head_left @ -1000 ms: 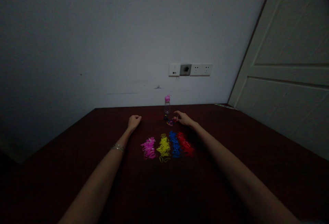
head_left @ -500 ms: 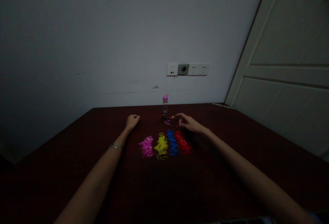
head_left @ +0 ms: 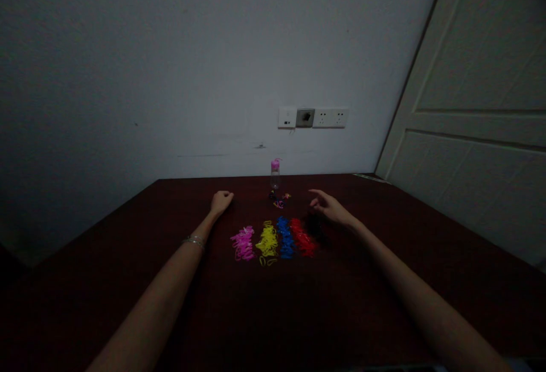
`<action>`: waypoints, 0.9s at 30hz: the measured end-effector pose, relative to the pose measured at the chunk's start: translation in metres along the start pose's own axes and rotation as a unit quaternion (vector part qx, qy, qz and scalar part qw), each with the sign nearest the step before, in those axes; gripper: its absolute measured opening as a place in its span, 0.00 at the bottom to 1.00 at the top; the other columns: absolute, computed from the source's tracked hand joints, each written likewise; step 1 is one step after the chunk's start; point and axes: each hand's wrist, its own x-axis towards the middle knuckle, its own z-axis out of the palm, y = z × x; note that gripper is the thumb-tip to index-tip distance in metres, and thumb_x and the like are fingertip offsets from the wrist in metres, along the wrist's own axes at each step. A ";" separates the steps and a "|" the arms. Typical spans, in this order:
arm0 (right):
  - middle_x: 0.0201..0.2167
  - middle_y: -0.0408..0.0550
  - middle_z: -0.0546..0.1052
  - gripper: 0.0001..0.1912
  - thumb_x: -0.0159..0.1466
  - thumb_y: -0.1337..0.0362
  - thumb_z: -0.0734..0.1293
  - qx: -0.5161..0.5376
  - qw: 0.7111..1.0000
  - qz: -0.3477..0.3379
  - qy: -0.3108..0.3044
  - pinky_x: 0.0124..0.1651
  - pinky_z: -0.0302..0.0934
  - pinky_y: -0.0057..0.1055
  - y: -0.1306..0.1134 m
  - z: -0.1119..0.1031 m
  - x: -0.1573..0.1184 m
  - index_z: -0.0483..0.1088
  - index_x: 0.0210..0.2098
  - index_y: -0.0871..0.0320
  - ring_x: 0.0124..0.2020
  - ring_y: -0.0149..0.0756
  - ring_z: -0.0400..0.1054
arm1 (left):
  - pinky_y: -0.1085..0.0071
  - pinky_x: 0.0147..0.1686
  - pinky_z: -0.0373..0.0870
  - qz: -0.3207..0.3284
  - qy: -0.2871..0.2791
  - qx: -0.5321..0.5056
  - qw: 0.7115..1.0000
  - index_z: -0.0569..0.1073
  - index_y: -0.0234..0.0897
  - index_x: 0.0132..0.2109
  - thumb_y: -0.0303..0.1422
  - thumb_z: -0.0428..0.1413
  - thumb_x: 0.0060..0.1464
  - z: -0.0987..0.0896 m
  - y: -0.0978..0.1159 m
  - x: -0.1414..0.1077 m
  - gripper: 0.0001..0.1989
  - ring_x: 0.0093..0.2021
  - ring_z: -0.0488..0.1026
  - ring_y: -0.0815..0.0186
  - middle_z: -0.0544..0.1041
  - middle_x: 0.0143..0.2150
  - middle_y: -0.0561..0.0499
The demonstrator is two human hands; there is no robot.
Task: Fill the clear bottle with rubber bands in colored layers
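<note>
My left hand (head_left: 222,202) rests on the table, loosely curled into a fist, with nothing visible in it. To the right, my right hand (head_left: 330,207) hovers with its index finger stretched out leftward and the other fingers curled; I see nothing held. Between and in front of the hands lie piles of small rubber bands: pink (head_left: 244,243), yellow (head_left: 268,240), blue (head_left: 285,238) and red (head_left: 303,238). A dark patch (head_left: 314,227) lies beside the red pile under my right hand, too dim to identify. Farther back is a small cluster of mixed-colour bands (head_left: 278,203).
A clear bottle with a pink lid (head_left: 275,174) stands behind the mixed bands near the wall. The dark red table (head_left: 247,315) meets a pale wall with sockets (head_left: 326,118). A white panelled door (head_left: 478,127) is at the right.
My right hand has moved right, away from the mixed-colour cluster, its index finger still extended. My left hand stays in place.
</note>
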 end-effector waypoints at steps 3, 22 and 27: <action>0.32 0.46 0.74 0.28 0.52 0.72 0.61 0.003 0.999 0.029 0.041 0.39 0.62 0.30 0.027 -0.011 -0.007 0.59 0.53 0.59 0.32 0.31 0.68 | 0.75 0.28 0.59 0.005 -0.010 0.005 1.000 0.75 0.34 0.27 0.37 0.46 0.48 0.001 -0.001 0.001 0.15 0.29 0.70 0.65 0.74 0.25 0.49; 0.30 0.47 0.78 0.15 0.54 0.68 0.61 -0.038 0.989 0.074 0.119 0.44 0.62 0.35 0.023 0.000 -0.016 0.70 0.41 0.60 0.35 0.36 0.71 | 0.76 0.34 0.65 -0.076 0.066 -0.106 0.989 0.76 0.33 0.33 0.29 0.53 0.43 0.003 0.014 0.019 0.09 0.36 0.73 0.66 0.77 0.35 0.46; 0.30 0.47 0.78 0.15 0.55 0.67 0.61 -0.034 0.990 0.074 0.115 0.44 0.62 0.34 0.022 0.000 -0.016 0.70 0.41 0.60 0.35 0.37 0.71 | 0.74 0.33 0.64 0.107 -0.091 -0.050 0.989 0.77 0.33 0.32 0.27 0.54 0.40 0.028 0.056 0.015 0.10 0.31 0.71 0.66 0.76 0.29 0.49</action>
